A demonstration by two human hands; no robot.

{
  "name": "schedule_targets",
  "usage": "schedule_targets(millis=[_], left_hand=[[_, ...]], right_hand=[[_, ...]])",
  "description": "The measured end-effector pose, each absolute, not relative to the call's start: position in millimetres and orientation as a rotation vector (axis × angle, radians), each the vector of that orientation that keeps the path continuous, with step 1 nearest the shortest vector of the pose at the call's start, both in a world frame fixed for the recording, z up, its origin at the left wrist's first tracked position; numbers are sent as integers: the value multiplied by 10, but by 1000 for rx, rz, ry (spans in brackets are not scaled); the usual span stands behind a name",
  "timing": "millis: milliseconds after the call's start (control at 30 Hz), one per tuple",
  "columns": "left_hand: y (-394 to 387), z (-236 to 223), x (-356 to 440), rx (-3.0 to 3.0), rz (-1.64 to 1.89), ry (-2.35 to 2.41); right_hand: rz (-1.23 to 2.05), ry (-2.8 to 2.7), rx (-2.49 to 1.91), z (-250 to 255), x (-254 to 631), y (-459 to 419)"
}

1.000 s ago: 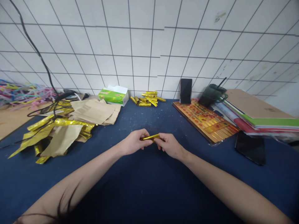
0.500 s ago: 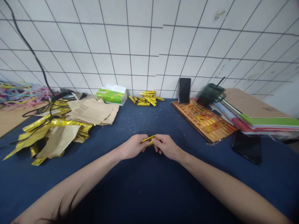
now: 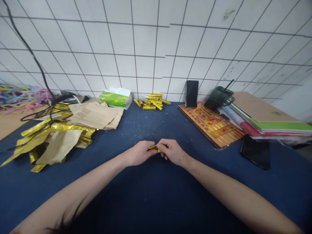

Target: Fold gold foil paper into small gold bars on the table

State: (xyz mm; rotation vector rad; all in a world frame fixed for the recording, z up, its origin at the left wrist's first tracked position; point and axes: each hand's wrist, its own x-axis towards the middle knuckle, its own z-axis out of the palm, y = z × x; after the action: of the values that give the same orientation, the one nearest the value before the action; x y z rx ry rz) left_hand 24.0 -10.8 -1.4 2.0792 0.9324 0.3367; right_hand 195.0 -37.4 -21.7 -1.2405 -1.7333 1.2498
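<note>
Your L hand [image 3: 138, 153] & R hand [image 3: 172, 152] pinch a gold foil roll [image 3: 154, 148] between them w/ fingertips, so it's held up off the desk [image 3: 151, 130]. More rolls [image 3: 156, 101] sit at back; foil strips [image 3: 68, 126] & brown paper [image 3: 92, 115] lie to L.

You worked at a craft workspace: gold foil rolls [image 3: 151, 101] and kraft paper [image 3: 94, 116] lay on the blue-covered bench [image 3: 156, 125], beneath a white tiled wall [image 3: 146, 48].
</note>
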Motion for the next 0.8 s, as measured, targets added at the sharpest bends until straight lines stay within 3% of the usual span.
schedule_targets(millis=[167,333,600,800], left_hand=[[-99,31,242,2061,307,925],[-110,43,245,2042,323,945],[-19,31,187,1850,307,905],[35,7,154,1735,498,1010]], right_hand=[[1031,-1768,-1276,-226,1926,-382],[1161,-1755,-1312,-172,1924,-397],[975,-1727,-1305,-251,1938,-368],[950,-1591,-1281,-279,1946,-364]])
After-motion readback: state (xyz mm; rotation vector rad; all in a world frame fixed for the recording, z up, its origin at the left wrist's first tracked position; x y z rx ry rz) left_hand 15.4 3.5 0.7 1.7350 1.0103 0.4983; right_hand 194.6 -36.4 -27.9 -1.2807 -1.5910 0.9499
